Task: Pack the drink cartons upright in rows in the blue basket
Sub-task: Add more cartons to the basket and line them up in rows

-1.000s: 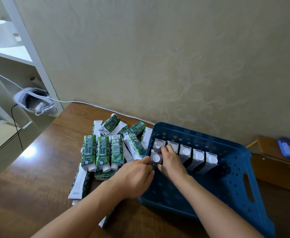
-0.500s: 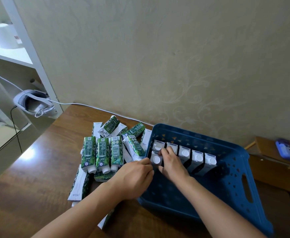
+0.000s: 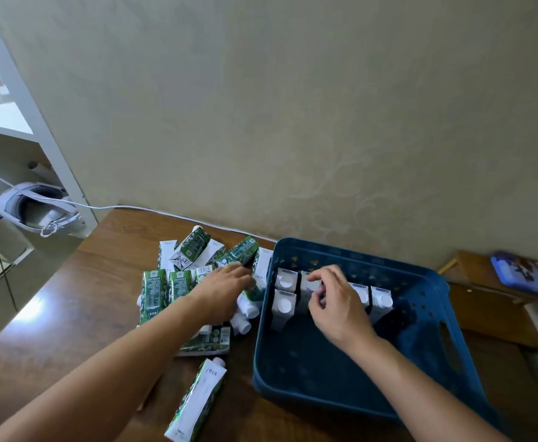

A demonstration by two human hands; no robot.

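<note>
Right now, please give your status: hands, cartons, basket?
Left hand open, reaching onto loose carton pile. Right hand on upright cartons in blue basket. Second row begun, one carton. Nothing blocking.

A white headset (image 3: 36,207) with its cable (image 3: 140,209) beside a shelf (image 3: 3,122); perhaps a blue book (image 3: 529,275) far right.

Blue basket (image 3: 420,330) sits on the wooden counter (image 3: 70,314) with a row of upright cartons (image 3: 381,299) along its far wall and one more (image 3: 283,309) starting a second row. Right hand (image 3: 336,306) hovers curled over that row, while the left hand (image 3: 226,287) lies flat on the loose carton pile (image 3: 178,282) beside the basket.
</note>
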